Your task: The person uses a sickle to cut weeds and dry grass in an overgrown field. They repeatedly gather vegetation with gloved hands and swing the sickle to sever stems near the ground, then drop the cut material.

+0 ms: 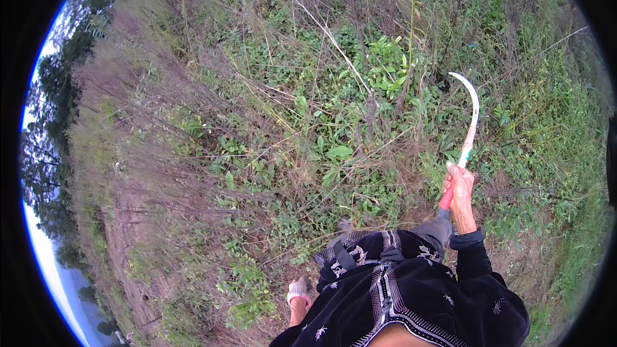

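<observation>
My right hand (460,188), bare, grips the red handle of a sickle (473,106) at the right of the view. The sickle points away from me, and its pale curved blade hooks to the left above low green plants. My left hand (299,290) wears a light knitted glove with a pink cuff and hangs low at my side, left of my dark embroidered top. Its fingers are too small and blurred to tell their pose, and I see nothing plainly held in it.
Low leafy weeds (340,153) cover the ground before me. Dry stalks (337,43) lean across them, and taller brownish brush (144,82) stands to the left. Dense green grass (544,120) grows at the right. Trees (48,154) line the far left edge against the sky.
</observation>
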`<move>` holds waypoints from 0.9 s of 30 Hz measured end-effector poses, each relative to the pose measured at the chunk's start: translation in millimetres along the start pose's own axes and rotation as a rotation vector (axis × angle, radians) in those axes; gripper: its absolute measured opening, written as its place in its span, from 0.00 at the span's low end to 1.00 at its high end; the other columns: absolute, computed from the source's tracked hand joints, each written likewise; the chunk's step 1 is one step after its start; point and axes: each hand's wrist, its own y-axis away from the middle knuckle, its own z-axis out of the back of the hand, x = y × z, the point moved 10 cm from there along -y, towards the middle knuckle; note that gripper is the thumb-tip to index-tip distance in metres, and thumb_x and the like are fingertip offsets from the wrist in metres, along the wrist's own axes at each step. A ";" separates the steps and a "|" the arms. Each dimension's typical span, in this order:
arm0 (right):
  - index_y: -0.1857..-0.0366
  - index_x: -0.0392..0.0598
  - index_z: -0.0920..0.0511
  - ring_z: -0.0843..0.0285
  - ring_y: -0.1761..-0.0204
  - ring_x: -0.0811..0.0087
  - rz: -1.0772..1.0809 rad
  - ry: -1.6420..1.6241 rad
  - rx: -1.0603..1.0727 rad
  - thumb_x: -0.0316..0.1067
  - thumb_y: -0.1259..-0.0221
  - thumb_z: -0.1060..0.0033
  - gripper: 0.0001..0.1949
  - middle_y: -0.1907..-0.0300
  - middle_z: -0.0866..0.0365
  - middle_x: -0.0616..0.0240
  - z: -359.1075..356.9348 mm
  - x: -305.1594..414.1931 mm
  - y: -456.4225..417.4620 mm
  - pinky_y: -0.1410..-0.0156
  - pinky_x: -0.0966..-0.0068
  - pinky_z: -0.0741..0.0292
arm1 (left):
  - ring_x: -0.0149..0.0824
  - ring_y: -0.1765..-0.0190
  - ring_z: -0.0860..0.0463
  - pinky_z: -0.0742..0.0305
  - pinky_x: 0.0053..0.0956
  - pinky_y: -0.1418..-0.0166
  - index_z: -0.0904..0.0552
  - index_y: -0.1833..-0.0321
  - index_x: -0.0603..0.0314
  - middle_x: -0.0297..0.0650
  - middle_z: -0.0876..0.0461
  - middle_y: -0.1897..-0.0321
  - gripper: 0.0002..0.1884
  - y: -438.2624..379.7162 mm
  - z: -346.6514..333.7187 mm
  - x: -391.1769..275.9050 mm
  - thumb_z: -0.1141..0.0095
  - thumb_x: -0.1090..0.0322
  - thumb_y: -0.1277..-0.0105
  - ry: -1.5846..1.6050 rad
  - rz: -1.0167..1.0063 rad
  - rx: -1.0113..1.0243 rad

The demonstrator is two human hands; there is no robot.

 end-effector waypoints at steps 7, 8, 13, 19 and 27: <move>0.71 0.48 0.32 0.34 0.84 0.81 -0.143 -0.016 0.164 0.34 0.45 0.38 0.10 0.82 0.33 0.74 -37.5 -22.4 22.7 0.82 0.82 0.33 | 0.45 0.49 0.21 0.29 0.32 0.45 0.27 0.43 0.58 0.46 0.20 0.52 0.25 139.7 -214.5 -351.1 0.52 0.51 0.38 -1.080 -0.893 0.132; 0.71 0.47 0.32 0.34 0.85 0.80 -0.155 0.072 0.194 0.34 0.44 0.39 0.10 0.81 0.31 0.72 -32.7 -39.2 15.8 0.82 0.82 0.32 | 0.44 0.51 0.20 0.28 0.30 0.46 0.25 0.45 0.59 0.46 0.19 0.53 0.23 157.7 -239.1 -367.8 0.50 0.52 0.39 -1.007 -1.023 0.201; 0.74 0.48 0.32 0.35 0.86 0.82 -0.200 0.220 0.130 0.33 0.43 0.42 0.08 0.83 0.32 0.73 -28.5 -96.0 -13.4 0.85 0.82 0.36 | 0.48 0.53 0.20 0.27 0.38 0.49 0.26 0.46 0.60 0.50 0.20 0.56 0.25 184.4 -353.7 -356.9 0.52 0.48 0.39 -1.441 -1.062 0.466; 0.77 0.48 0.32 0.36 0.87 0.80 -0.220 0.342 0.315 0.39 0.41 0.43 0.12 0.85 0.33 0.73 -103.9 -119.0 -54.2 0.84 0.80 0.35 | 0.51 0.48 0.22 0.27 0.33 0.47 0.40 0.39 0.82 0.61 0.23 0.53 0.53 118.6 -374.6 -386.0 0.45 0.32 0.51 -1.144 -0.838 0.144; 0.76 0.43 0.31 0.32 0.88 0.77 -0.241 0.791 0.535 0.38 0.42 0.48 0.11 0.86 0.31 0.70 -100.9 -171.6 7.6 0.84 0.77 0.33 | 0.47 0.51 0.21 0.27 0.36 0.50 0.41 0.37 0.67 0.52 0.25 0.49 0.49 70.9 -386.7 -432.6 0.34 0.43 0.57 -0.712 -0.844 -0.126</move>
